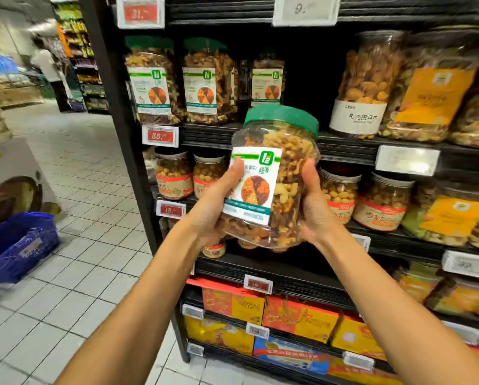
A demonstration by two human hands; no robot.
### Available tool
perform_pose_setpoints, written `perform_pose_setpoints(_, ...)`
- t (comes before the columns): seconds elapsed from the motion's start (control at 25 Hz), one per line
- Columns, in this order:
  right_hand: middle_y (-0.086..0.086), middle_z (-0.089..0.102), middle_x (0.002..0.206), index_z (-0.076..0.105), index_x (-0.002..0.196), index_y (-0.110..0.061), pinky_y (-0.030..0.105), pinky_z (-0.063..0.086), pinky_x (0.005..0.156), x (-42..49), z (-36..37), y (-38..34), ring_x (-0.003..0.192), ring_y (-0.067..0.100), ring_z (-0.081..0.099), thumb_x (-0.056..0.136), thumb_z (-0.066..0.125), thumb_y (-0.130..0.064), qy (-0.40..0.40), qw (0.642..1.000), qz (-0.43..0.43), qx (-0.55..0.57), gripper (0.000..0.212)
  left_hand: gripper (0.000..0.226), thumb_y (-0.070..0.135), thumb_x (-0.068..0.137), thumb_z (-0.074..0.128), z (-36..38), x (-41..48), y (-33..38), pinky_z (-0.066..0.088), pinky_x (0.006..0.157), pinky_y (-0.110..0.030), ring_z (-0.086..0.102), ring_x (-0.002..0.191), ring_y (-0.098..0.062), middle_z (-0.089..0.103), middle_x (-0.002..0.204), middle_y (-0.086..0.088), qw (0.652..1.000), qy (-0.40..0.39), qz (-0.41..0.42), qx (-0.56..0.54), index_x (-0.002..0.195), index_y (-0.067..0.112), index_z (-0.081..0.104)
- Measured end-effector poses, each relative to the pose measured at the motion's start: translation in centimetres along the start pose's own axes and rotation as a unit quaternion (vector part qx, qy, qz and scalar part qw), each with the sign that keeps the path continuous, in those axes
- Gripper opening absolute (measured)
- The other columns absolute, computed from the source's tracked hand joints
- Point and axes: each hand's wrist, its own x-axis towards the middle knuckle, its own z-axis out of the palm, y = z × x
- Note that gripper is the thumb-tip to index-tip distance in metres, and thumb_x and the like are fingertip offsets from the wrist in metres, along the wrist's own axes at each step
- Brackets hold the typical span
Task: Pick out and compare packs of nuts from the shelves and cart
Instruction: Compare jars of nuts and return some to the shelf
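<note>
1. Head view, supermarket aisle: raised in mid-air in front of black metal shelving (205,133), touching no shelf, a clear plastic jar of mixed nuts (285,173) capped with a green screw lid (281,118).

2. Clamped from both sides: left hand (216,207) cupped round the jar's left wall with the thumb laid across the label's edge, right hand (316,209) wrapped on the right wall with the thumb forward. Fingers of both mostly hidden behind the jar.

3. Likely on the heavy side, packed with nuts almost to the shoulder. Walls probably stiff enough to hold shape yet thin enough to give under a hard squeeze, and smooth enough to slip. Best taken low on the body with two palms, or with one hand under the base; lifting by the lid alone looks risky.

4. Barrel-shaped and see-through, showing pale curled nuts among darker brown pieces. On the front, tilted slightly, a white-and-green paper label (250,187) with a green logo and a round picture split into orange, yellow and dark wedges; small print too blurred to read.

5. Judged to be at the inspecting step, with no second pack in hand for comparison.

6. Up on the shelf to the left, matching green-lidded jars (152,79) above a red price tag (160,136). Down at the far left, a blue plastic basket (19,243) on the white tiled floor (88,273).
</note>
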Motion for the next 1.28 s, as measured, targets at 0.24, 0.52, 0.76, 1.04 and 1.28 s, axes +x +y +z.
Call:
perform_pose_setpoints(0.24,-0.007,0.071,0.103,0.062,0.108,-0.027,0.032,0.055,0.082,2.5,0.2,-0.6,0.098,0.011,0.067,0.078,0.046,-0.062,0.1,0.954,-0.116,-0.256,0.049,0.054,0.055,0.066,0.068,-1.8,0.7,0.1,0.056,0.06,-0.027,0.072,0.078,-0.018,0.075,0.093,-0.006,0.988,0.119,0.094,0.013,0.105,0.018,0.066)
perform_pose_setpoints(0.52,-0.013,0.063,0.114,0.052,0.12,-0.03,0.021,0.045,0.096,6.3,4.9,0.5,0.108,-0.003,0.058,0.078,0.031,-0.069,0.134,0.935,-0.219,-0.245,0.061,0.052,0.062,0.077,0.051,-3.7,5.4,2.7,0.044,0.069,-0.002,0.06,0.087,0.016,0.064,0.089,0.034,0.936,0.181,0.245,0.176,0.114,0.026,0.041)
perform_pose_setpoints(0.76,0.008,0.074,0.098,0.066,0.114,-0.014,0.033,0.057,0.081,10.5,3.9,-7.8,0.092,0.018,0.07,0.088,0.006,-0.068,0.121,0.96,-0.12,-0.224,0.084,0.074,0.071,0.085,0.03,-3.0,12.6,8.6,0.052,0.09,-0.039,0.064,0.102,-0.02,0.067,0.111,-0.005,0.945,0.175,0.144,0.236,0.117,0.011,0.059)
perform_pose_setpoints(1.04,0.008,0.074,0.095,0.067,0.11,-0.014,0.031,0.057,0.078,14.2,1.4,-9.7,0.09,0.018,0.071,0.089,0.009,-0.069,0.107,0.967,-0.122,-0.197,0.082,0.076,0.063,0.092,0.012,-2.4,17.2,10.2,0.049,0.083,-0.041,0.063,0.094,-0.024,0.067,0.103,-0.01,0.921,0.228,0.162,0.272,0.111,0.009,0.061)
perform_pose_setpoints(1.28,0.002,0.056,0.133,0.042,0.139,-0.018,0.017,0.048,0.086,15.8,-2.3,-6.8,0.106,0.003,0.057,0.093,0.01,-0.061,0.13,0.966,-0.163,-0.152,0.071,0.043,0.042,0.1,0.025,-3.5,16.5,5.7,0.036,0.087,-0.004,0.05,0.119,-0.009,0.057,0.122,0.012,0.896,0.235,0.24,0.289,0.127,0.017,0.048)
